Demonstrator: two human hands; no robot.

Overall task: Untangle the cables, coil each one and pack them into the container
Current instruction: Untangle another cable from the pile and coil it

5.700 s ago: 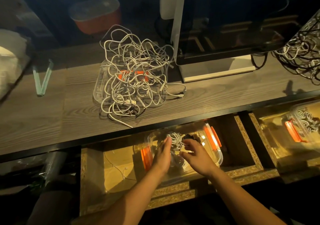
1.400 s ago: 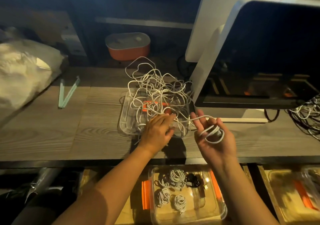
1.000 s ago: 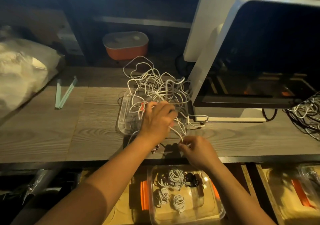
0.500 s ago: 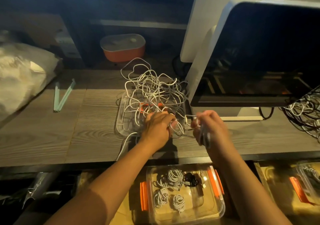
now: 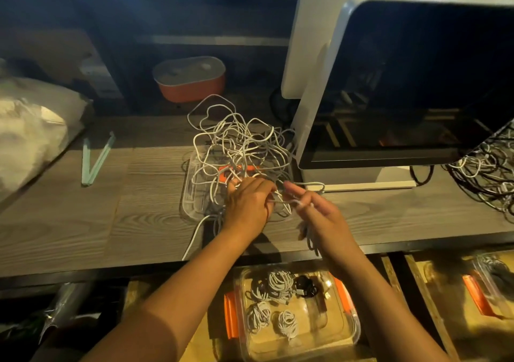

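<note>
White cables [image 5: 239,144] lie tangled on a clear tray [image 5: 187,194] in the middle of the wooden counter [image 5: 69,222], just left of the monitor [image 5: 417,83] base. On my head feed, the left hand [image 5: 247,203] sits at the near edge of that heap, fingers curled into it and gripping several strands. The right hand [image 5: 319,214] is just beside it, holding one loose cable [image 5: 314,186] that loops past its fingertips toward the monitor base, with more of it hanging blurred below the palm.

Below the counter's front edge I see the container [image 5: 354,331], clear with orange clips, standing open in a drawer. Inside are four white coils [image 5: 278,281] and a black coil [image 5: 304,289].

An orange box [image 5: 192,83] stands at the back edge, two pale green strips [image 5: 96,158] form a V toward the left, and a second tangle [image 5: 486,172] lies at the right edge. I can read no label in this dim light.
</note>
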